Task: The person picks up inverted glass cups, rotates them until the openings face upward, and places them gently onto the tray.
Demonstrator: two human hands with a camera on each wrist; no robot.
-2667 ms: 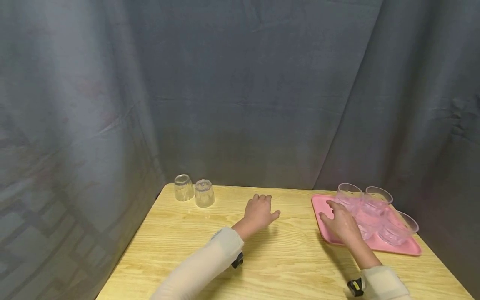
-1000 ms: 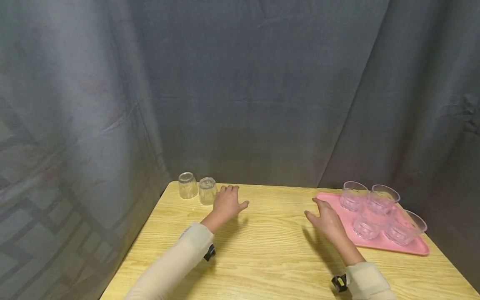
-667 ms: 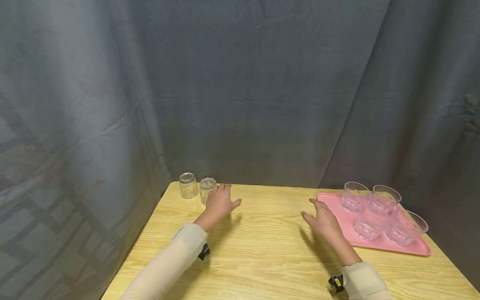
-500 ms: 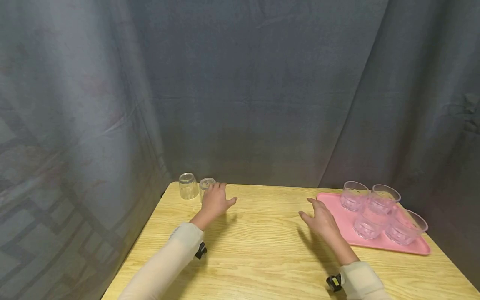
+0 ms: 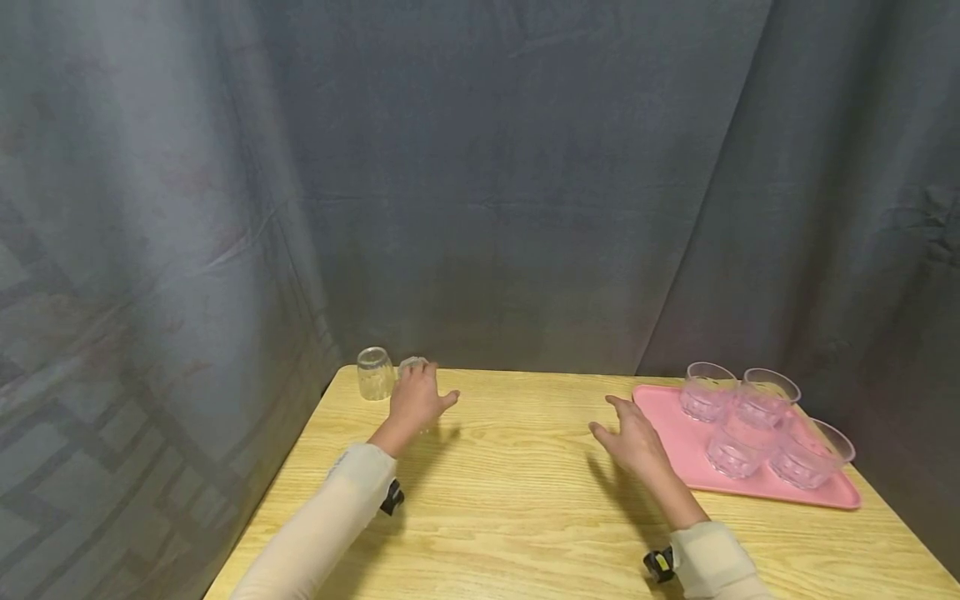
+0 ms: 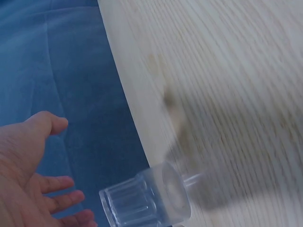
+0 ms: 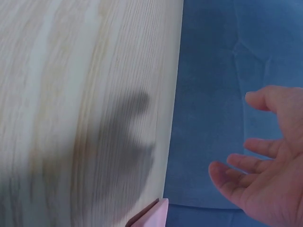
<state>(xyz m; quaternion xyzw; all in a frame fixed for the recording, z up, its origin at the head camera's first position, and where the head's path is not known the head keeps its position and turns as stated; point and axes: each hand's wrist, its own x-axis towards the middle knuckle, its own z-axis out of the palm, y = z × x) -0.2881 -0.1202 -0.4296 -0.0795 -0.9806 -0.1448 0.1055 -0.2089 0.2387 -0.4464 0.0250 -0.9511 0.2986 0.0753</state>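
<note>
Two clear glasses stand upside down at the table's back left corner, the outer glass [image 5: 375,375] in plain sight. My left hand [image 5: 414,402] hovers in front of the inner glass [image 6: 142,198], hiding most of it in the head view. In the left wrist view a gap shows between the spread fingers [image 6: 61,201] and that glass. Over the table, just left of a pink tray [image 5: 671,425], my right hand [image 5: 636,437] is held with thumb and fingers apart and nothing in it.
Several clear cups [image 5: 802,458] stand upright on the tray at the right. Grey curtains [image 5: 480,208] hang behind the wooden table [image 5: 510,517] and along its sides.
My left hand has travelled left to the inner glass and now covers most of it. The right hand has shifted left, away from over the tray. The glasses and cups look unmoved.
</note>
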